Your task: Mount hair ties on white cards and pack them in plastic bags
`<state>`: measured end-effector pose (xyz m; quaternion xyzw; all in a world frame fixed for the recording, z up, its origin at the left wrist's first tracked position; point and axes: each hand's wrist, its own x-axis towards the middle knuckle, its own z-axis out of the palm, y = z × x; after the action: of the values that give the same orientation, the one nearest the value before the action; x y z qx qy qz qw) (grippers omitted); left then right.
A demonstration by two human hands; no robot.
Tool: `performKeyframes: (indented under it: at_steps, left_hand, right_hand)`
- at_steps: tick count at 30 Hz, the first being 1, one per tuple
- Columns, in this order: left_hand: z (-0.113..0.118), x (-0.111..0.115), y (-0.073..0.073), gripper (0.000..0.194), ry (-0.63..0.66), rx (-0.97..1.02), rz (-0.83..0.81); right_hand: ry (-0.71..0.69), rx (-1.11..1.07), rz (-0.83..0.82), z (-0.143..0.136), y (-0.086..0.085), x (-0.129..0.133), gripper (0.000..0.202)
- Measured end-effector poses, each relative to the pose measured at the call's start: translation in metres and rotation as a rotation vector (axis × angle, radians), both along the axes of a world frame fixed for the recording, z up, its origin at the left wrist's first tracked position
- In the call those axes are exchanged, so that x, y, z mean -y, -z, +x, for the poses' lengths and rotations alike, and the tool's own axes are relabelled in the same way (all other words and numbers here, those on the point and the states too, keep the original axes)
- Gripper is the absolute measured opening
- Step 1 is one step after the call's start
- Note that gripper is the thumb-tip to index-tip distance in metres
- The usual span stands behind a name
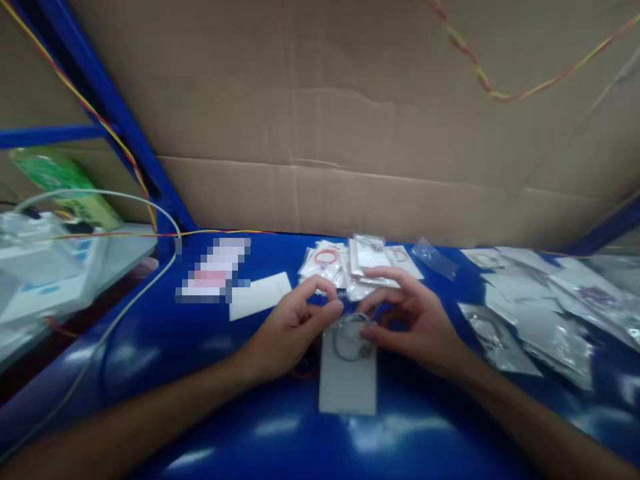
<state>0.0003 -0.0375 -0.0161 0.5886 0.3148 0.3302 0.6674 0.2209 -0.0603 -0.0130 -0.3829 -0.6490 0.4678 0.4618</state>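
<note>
A white card (347, 390) lies upright in front of me, with a thin grey looped cord (336, 347), bracelet-like, across its upper part. At the cord's right side is my right hand (417, 323), thumb and fingers closed on it by a small dark piece. My left hand (295, 323) is at the card's upper left corner, thumb and forefinger bent together. Whatever lies between those left fingertips is too small to make out. Under my left hand, part of a reddish loop (304, 370) shows on the blue surface.
Behind my hands are small packets with a red loop (327, 257) and stacked clear bags (367, 257). Several bagged cards (540, 313) spread out on the right. A blank white card (260, 297) lies left. A pale cable (135, 300) curves along the left edge; cardboard (325, 133) stands behind.
</note>
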Motion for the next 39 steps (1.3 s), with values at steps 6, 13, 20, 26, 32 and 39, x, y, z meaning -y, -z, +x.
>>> performKeyframes:
  at_steps: [6,13,20,26,32,39]
  left_hand:
    - [0.001,-0.002,0.003,0.030,0.001,-0.009,-0.033]
    - [0.001,-0.001,0.005,0.031,0.001,-0.018,-0.042]
    - [0.002,-0.001,0.003,0.034,0.004,-0.003,-0.045]
    - [0.003,0.001,0.001,0.033,-0.043,-0.068,-0.044]
    - [0.006,0.001,0.005,0.033,-0.042,-0.029,-0.029]
    - [0.003,-0.001,-0.001,0.032,-0.014,-0.055,-0.062]
  right_hand:
    - [-0.045,0.041,0.033,-0.004,0.000,0.005,0.058]
    - [-0.107,0.022,-0.026,-0.006,0.002,0.005,0.061]
    - [-0.195,-0.068,-0.124,-0.004,-0.001,0.010,0.062]
    - [-0.350,0.038,-0.147,-0.004,-0.004,0.013,0.077]
    - [-0.409,0.124,-0.129,-0.004,-0.007,0.014,0.090]
    - [-0.101,0.045,-0.062,-0.005,0.000,0.011,0.079]
